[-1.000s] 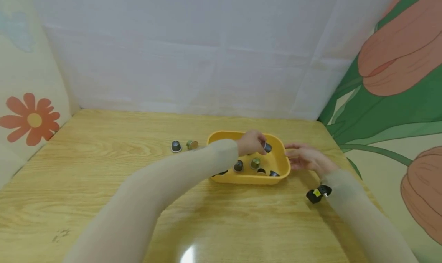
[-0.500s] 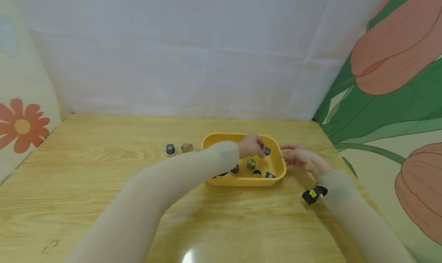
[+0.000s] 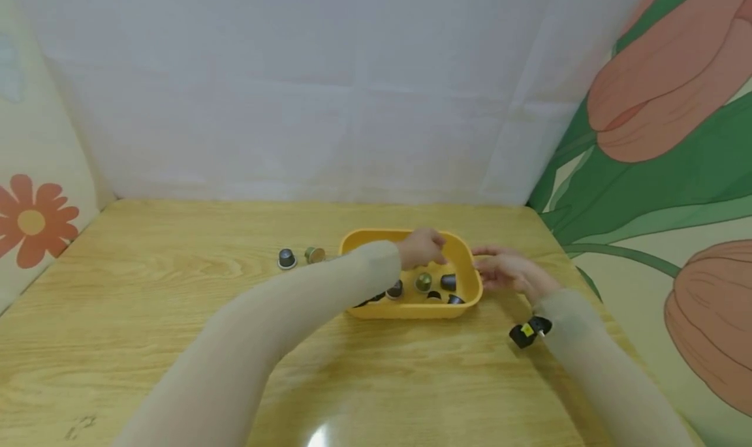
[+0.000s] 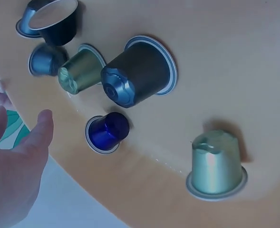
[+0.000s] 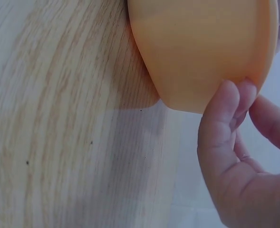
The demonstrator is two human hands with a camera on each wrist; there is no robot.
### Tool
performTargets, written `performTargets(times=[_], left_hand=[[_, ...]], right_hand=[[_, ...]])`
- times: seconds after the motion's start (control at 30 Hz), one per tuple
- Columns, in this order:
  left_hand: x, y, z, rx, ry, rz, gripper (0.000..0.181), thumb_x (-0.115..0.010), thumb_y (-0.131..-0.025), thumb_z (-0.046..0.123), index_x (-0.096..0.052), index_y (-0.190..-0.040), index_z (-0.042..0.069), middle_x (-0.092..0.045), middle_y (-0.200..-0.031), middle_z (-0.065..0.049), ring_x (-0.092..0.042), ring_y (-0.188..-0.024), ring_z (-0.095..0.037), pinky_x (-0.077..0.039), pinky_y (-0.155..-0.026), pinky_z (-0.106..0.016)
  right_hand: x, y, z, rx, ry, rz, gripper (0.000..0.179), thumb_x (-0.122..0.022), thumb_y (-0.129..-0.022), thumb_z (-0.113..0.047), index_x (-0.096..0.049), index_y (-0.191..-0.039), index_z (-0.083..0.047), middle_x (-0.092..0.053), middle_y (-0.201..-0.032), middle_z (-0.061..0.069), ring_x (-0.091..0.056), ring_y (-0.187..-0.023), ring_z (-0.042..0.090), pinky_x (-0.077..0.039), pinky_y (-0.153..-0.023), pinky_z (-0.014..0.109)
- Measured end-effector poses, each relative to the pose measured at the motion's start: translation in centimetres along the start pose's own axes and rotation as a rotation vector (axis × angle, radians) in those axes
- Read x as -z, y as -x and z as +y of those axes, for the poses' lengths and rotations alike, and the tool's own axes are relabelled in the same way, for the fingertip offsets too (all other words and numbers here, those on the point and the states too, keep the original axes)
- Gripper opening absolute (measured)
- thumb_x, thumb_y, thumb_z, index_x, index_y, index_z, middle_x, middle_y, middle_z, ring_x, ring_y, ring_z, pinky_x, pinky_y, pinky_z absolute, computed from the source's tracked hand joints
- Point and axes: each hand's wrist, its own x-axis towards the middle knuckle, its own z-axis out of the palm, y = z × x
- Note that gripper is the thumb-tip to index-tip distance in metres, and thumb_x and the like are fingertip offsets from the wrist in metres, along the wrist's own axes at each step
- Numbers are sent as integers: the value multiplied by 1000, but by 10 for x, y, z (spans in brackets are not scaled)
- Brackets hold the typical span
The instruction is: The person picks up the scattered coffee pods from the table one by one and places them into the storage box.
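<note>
A yellow plastic bin (image 3: 405, 312) stands on the table with several coffee capsules inside. My left hand (image 3: 422, 248) hovers over its inside, fingers and thumb apart with nothing between them. Below that hand a dark capsule (image 3: 449, 282) lies on its side near a green capsule (image 3: 423, 282). In the left wrist view, a blue capsule (image 4: 106, 133), a pale green capsule (image 4: 218, 164) and a large dark capsule (image 4: 140, 73) lie inside the bin. My right hand (image 3: 508, 271) touches the bin's right end with its fingertips; the right wrist view shows them against the outer wall (image 5: 201, 52).
Left of the bin, a dark capsule (image 3: 286, 259) and a gold-green capsule (image 3: 314, 254) lie on the wooden table (image 3: 176, 290). My left sleeve (image 3: 305, 297) hides the bin's left part. A white cloth (image 3: 294, 107) hangs behind the table.
My left hand has let go of the dark capsule it was holding, which now lies in the bin. The right hand stays at the bin's end. The head view has shifted slightly.
</note>
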Motion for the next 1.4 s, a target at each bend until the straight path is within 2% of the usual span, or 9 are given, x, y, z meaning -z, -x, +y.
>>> performTargets(times=[0.2,0.3,0.4,0.43,0.53,0.6,0.77,1.0,1.4], left_hand=[[4,4,-1,-9,60,8,51,-63,-93,0,-46,-140,-4,-48,-143,-18,-51,-124,-32,-47,-99,-41],[6,10,0,-21,106,5,51,-62,-93,-1,-45,-140,-6,-48,-142,-20,-61,-86,-19,-50,-80,-32],[9,18,2,-35,120,-1,50,-61,-94,1,-45,-141,-5,-50,-140,-19,-55,-77,-12,-50,-76,-32],[10,21,2,-42,133,-6,50,-61,-95,1,-44,-141,-6,-50,-140,-20,-57,-79,-14,-51,-79,-34],[13,29,3,-61,127,-6,49,-61,-95,3,-45,-141,-5,-52,-137,-19,-57,-114,-25,-50,-94,-41],[14,35,4,-73,132,-6,49,-61,-96,4,-44,-141,-6,-53,-137,-19,-55,-120,-30,-50,-93,-40],[19,48,3,-90,132,3,49,-61,-96,6,-44,-141,-5,-52,-137,-19,-54,-121,-30,-51,-93,-35],[26,60,-3,-98,217,14,49,-59,-97,6,-43,-142,-3,-50,-140,-19,-54,-122,-29,-47,-100,-39],[44,90,-16,-85,225,75,49,-58,-98,7,-43,-144,1,-52,-140,-15,-53,-124,-28,-47,-99,-37]], right_hand=[[-4,2,-2,-39,-8,46,40,-47,-99,0,-35,-137,3,-65,-78,2,-62,-66,12,-55,-62,26],[-2,3,0,-36,-23,36,34,-46,-99,1,-39,-132,1,-65,-80,2,-62,-68,12,-55,-64,26],[-1,4,1,-40,-38,28,28,-47,-99,0,-43,-126,-2,-66,-82,3,-64,-70,13,-55,-66,27],[-1,4,1,-41,-42,23,27,-47,-99,0,-43,-126,-2,-66,-82,3,-64,-71,13,-55,-67,28],[1,5,1,-39,-34,19,25,-47,-99,0,-45,-124,-3,-66,-82,2,-64,-71,13,-55,-66,27],[2,6,2,-36,-21,13,24,-47,-99,0,-46,-123,-4,-66,-82,2,-63,-70,13,-55,-65,26],[4,6,4,-40,-23,8,21,-46,-100,-1,-47,-121,-6,-66,-83,2,-64,-72,13,-56,-66,27],[6,6,6,-40,-40,-12,16,-46,-101,-2,-51,-115,-10,-67,-85,2,-65,-74,13,-56,-68,28],[-1,5,-3,-59,-68,-40,20,-44,-102,-2,-45,-122,-5,-68,-86,3,-65,-75,14,-57,-69,29]])
